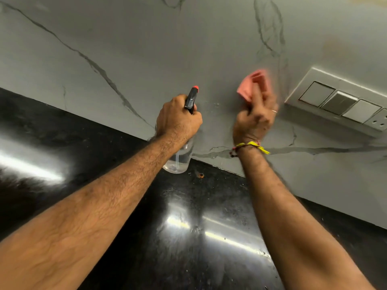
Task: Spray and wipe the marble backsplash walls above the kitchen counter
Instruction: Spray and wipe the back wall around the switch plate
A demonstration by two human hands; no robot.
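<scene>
Wiping goes best if the right hand (254, 118), fingers curled tight on the pink cloth (252, 84), rubs the wet wall (146, 49) flat, clear of the switches (339, 103), while the left hand (178, 118) grips the bottle (180, 158) over the desk (62, 143).

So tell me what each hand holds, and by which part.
Left hand grips the spray bottle at its neck; right hand pinches the pink cloth by its lower edge.
</scene>
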